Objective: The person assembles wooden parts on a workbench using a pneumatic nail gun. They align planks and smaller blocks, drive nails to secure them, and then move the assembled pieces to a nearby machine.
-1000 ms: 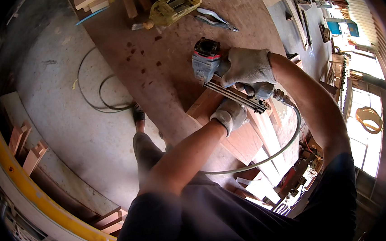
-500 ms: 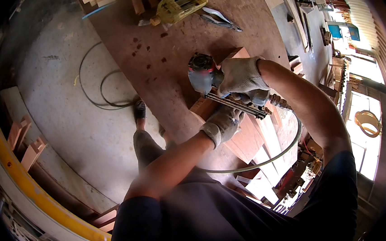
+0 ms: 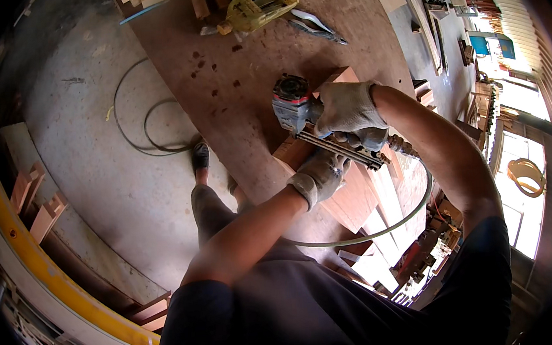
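My right hand [image 3: 349, 107], in a pale work glove, is wrapped round the handle of an air nail gun [image 3: 292, 109]. The gun has a grey and black head with red trim, and its long magazine [image 3: 342, 151] slants down to the right. Its nose is at the wooden pieces on the bench; the exact contact is hidden. Under the magazine my gloved left hand [image 3: 320, 181] grips a reddish wooden board [image 3: 349, 199], its fingertips partly covered. A darker wood end [image 3: 292, 153] shows beside that hand.
An air hose [image 3: 384, 231] curves from the gun past my waist; more hose [image 3: 147, 147] loops on the floor. On the brown workbench [image 3: 245, 110] lie a yellow plastic bottle [image 3: 261, 6] and pliers [image 3: 318, 28]. A yellow beam [image 3: 44, 268] and wood offcuts [image 3: 47, 219] are at left.
The gun's head, blurred before, is sharp now and has shifted slightly up and right. Both hands keep nearly the same places. The whole view has slid slightly.
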The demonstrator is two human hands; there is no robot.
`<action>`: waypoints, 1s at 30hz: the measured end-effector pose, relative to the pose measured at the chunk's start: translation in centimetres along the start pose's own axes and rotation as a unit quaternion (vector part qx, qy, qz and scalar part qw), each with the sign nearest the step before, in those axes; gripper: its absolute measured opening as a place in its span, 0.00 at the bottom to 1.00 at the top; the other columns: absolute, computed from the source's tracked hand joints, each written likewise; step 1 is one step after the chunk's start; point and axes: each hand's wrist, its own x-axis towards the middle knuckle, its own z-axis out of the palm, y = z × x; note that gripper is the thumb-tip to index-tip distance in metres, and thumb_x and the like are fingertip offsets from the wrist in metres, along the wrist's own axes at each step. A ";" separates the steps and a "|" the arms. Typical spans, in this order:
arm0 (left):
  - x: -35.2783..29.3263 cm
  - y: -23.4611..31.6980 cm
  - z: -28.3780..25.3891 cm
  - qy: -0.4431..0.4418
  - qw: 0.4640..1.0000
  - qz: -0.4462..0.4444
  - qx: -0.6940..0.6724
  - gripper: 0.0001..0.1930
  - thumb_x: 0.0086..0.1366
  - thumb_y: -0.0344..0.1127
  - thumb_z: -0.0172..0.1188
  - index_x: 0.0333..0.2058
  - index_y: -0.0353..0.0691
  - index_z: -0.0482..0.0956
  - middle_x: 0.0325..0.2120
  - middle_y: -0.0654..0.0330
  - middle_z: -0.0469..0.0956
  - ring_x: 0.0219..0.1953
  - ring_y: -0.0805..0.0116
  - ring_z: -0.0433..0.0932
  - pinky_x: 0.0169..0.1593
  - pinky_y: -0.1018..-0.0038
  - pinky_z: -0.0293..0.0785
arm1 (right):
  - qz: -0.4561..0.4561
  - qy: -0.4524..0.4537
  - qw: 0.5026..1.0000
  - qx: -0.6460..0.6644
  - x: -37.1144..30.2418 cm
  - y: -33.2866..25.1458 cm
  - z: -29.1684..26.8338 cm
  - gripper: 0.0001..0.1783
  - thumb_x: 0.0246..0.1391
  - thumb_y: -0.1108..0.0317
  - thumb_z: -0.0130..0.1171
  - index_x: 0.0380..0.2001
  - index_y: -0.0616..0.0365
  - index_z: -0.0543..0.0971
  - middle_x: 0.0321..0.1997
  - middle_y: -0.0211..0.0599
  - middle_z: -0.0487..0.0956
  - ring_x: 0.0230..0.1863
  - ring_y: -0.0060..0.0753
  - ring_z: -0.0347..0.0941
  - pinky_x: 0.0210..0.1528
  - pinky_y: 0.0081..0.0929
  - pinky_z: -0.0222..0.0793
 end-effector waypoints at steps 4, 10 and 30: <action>0.0 0.0 0.5 0.004 1.000 -0.001 -0.020 0.39 0.75 0.60 0.52 0.72 0.32 0.66 0.73 0.41 0.63 0.77 0.40 0.57 0.79 0.41 0.44 | -0.002 0.004 1.000 -0.022 -0.2 -0.2 0.1 0.17 0.56 0.69 0.70 0.45 0.67 0.83 0.23 0.35 0.80 0.20 0.26 0.76 0.20 0.28 0.74; 0.0 -0.1 0.5 0.003 0.999 -0.003 -0.051 0.40 0.74 0.58 0.55 0.72 0.31 0.65 0.72 0.41 0.63 0.76 0.40 0.58 0.79 0.43 0.46 | 0.009 -0.005 1.000 -0.018 -0.3 -0.1 0.0 0.16 0.55 0.67 0.70 0.42 0.69 0.83 0.24 0.36 0.81 0.20 0.26 0.77 0.20 0.28 0.74; 0.0 0.5 2.0 0.068 0.995 -0.028 -0.072 0.31 0.71 0.52 0.59 0.65 0.37 0.74 0.64 0.43 0.75 0.69 0.45 0.70 0.74 0.50 0.60 | 0.011 -0.019 1.000 0.001 -0.7 -0.9 1.2 0.15 0.58 0.71 0.65 0.47 0.68 0.79 0.25 0.38 0.79 0.23 0.29 0.76 0.21 0.30 0.75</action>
